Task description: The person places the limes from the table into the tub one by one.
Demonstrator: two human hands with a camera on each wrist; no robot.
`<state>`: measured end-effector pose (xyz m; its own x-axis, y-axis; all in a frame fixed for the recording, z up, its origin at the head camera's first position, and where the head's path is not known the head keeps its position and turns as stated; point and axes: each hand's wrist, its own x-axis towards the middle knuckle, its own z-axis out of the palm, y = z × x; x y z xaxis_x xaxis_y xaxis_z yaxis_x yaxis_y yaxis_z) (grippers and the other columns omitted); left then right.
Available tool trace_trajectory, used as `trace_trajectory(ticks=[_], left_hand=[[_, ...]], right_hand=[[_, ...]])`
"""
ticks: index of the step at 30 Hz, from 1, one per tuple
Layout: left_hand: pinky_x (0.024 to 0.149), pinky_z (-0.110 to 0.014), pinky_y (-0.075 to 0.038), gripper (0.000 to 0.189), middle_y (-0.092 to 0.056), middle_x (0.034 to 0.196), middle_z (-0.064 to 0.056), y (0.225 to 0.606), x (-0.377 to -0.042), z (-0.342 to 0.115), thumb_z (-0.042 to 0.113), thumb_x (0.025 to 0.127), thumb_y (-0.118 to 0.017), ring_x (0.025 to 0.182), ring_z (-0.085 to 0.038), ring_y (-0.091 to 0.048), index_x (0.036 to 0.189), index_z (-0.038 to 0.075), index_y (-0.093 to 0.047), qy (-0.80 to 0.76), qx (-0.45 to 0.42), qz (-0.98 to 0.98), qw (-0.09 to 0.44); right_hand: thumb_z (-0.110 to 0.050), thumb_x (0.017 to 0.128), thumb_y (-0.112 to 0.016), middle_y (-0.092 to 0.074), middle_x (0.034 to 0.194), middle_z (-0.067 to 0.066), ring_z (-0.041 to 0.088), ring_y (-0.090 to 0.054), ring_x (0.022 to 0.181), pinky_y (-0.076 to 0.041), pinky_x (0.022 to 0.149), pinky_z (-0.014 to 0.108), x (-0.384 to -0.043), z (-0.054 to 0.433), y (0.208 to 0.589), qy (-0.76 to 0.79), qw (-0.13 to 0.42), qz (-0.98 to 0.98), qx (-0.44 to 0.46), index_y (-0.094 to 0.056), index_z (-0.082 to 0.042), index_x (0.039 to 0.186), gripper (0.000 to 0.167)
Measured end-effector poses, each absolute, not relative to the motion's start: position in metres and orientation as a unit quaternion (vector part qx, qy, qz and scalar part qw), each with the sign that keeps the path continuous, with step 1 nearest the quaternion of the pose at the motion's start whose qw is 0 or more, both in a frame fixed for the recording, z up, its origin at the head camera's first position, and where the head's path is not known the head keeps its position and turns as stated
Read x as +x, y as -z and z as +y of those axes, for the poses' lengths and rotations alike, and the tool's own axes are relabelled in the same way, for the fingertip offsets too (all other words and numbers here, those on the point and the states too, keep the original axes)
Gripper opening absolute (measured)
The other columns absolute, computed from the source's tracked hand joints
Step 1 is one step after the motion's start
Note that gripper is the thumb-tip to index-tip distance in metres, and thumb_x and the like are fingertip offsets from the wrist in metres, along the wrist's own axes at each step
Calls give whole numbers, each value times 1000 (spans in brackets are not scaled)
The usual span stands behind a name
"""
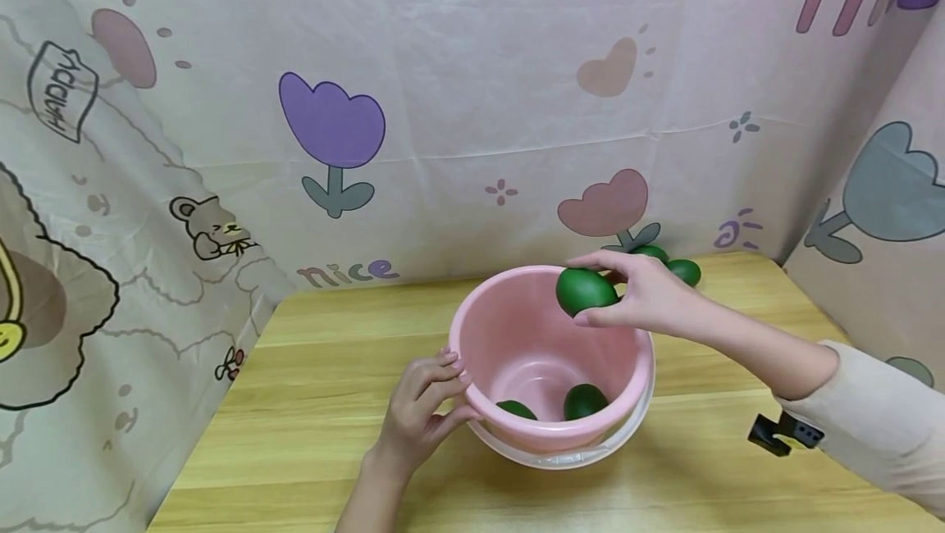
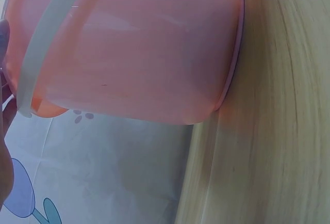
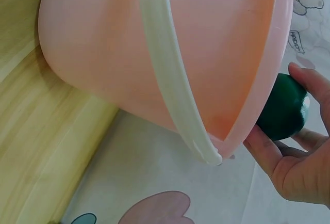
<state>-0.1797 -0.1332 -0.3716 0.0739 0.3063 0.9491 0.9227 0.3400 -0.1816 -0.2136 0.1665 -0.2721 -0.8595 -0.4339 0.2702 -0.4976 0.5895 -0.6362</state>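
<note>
A pink bucket (image 1: 472,328) with a white handle (image 1: 568,459) stands on the table, its mouth tipped toward the head camera. My left hand (image 1: 421,406) grips its left rim, fingers over the edge and thumb lower down. Above the bucket's right side, my right hand (image 1: 645,291) holds a smooth, dark green oval fruit (image 1: 586,291) between thumb and fingers. The same fruit (image 3: 283,108) shows by the rim in the right wrist view. Inside the bucket, near its bottom, lie two more green fruits, one (image 1: 586,402) fully visible and another (image 1: 517,409) partly hidden by the rim.
Behind my right hand, at the table's back edge, lie two more green fruits, one (image 1: 684,272) beside another (image 1: 650,252) that is partly covered. A printed cloth (image 1: 458,107) hangs behind the wooden table (image 1: 310,402). A black device (image 1: 786,433) sits at the right sleeve.
</note>
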Motion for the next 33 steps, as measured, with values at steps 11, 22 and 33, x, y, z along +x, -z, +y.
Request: trace_trajectory(ticks=[11,22,33], left_hand=[[86,-30,-59,41,-61,83,-17,373,-180,-133,34,88,-61,79,-31,-60,79,-6,-66,283,-496,-618,540],[84,-30,-59,39,-61,82,-17,370,-180,-133,33,89,-62,78,-31,-60,80,-5,-67,281,-500,-614,542],[87,-30,-58,39,-61,83,-18,370,-180,-133,33,89,-61,79,-31,-60,81,-5,-67,283,-499,-615,541]], right_hand=[[-16,75,-81,-61,125,13,29,-60,110,-56,93,43,-214,163,268,-399,45,-869,289,-55,-5,129,61],[-24,75,-81,-59,128,13,33,-59,113,-51,99,50,-213,170,265,-398,46,-878,262,-53,-6,131,65],[-24,73,-83,-61,124,13,27,-64,105,-55,94,47,-221,177,266,-394,77,-882,246,-54,-9,131,66]])
